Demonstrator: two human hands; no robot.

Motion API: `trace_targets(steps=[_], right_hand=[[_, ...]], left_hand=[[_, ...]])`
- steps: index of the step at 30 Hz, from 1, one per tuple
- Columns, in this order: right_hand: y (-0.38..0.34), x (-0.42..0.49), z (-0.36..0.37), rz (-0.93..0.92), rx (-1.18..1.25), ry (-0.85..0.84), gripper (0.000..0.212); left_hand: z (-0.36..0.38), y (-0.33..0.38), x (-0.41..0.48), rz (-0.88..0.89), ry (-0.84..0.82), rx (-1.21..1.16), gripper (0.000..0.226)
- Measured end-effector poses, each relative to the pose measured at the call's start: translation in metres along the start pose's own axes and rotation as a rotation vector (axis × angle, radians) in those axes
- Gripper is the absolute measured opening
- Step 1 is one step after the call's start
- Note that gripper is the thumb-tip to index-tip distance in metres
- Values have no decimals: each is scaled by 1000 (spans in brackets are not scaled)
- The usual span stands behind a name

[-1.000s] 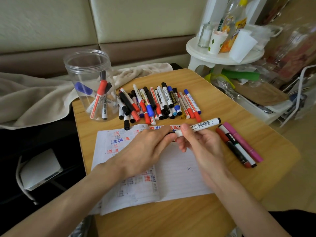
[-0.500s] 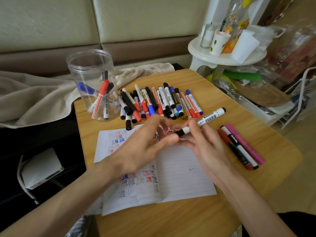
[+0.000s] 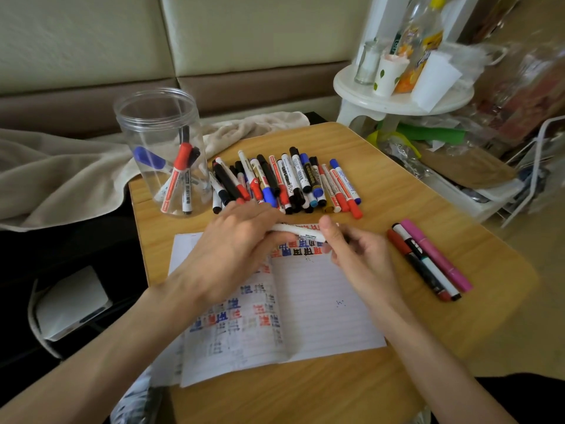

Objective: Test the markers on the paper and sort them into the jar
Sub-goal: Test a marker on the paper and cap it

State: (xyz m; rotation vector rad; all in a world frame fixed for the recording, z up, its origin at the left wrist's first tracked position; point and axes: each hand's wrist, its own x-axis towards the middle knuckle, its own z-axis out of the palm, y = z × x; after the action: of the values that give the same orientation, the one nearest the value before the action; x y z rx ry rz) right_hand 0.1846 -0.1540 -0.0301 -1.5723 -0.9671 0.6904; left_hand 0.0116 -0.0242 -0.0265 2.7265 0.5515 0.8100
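A white marker (image 3: 298,231) lies level above the top of the lined paper (image 3: 321,304). My left hand (image 3: 235,252) grips its left part, and my right hand (image 3: 354,258) pinches its right end between thumb and fingers; that end is hidden. The paper carries red, blue and black test marks. A clear plastic jar (image 3: 143,123) stands at the table's back left with several markers inside. Beyond my hands lies a pile of markers (image 3: 293,182). Right of the paper lie three markers (image 3: 428,258): red, black-and-white, pink.
The wooden table (image 3: 397,191) ends close behind the jar, where a beige blanket (image 3: 61,172) lies. A white stool (image 3: 400,102) with bottles and cups stands at the back right, above clutter and a white rack on the floor.
The white marker pointed up to the right from my right hand. Now it lies level between both hands, with my left hand wrapped round its left part.
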Motion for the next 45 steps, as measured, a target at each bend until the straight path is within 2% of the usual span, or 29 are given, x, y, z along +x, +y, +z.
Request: trace_targets(steps=[2,5,8,13,18,24,29,36,39,40,42,44,45], right_hand=[[3,-1,5,-12,-19,54,48],[8,-3,13,-124,-51,105,55],[9,-3,16,-169,-42,85,62],[8,-3,13,-196,7,41,67],[6,-3,12,-237,29,35,65],[8,-5,14,-259,38,59,50],[9,-7,14,-274,43,62,45],[15,-7,15,-313,9,43,61],[10,-7,11,-358,22,68,49],[7,-5,5,-365,35,99,44],[6,2,-12,-354,21,146,48],[10,4,-25,-316,-23,134,58],[13,3,-27,-293,-43,98,56]], left_hand=[[2,5,-2,0,-47,-20,37],[4,16,-5,7,-142,-45,46],[8,23,-6,39,-167,-100,38],[11,20,-6,-51,-264,-325,37],[9,22,-3,-117,-332,-509,33],[2,25,2,-122,-382,-607,28],[0,27,3,-122,-407,-649,28],[0,26,3,-129,-443,-730,31],[-3,24,1,-144,-465,-805,32],[-6,20,0,-159,-452,-815,33],[-13,9,-2,-181,-411,-773,33],[-19,1,-3,-188,-374,-717,30],[-20,1,-4,-194,-350,-709,29]])
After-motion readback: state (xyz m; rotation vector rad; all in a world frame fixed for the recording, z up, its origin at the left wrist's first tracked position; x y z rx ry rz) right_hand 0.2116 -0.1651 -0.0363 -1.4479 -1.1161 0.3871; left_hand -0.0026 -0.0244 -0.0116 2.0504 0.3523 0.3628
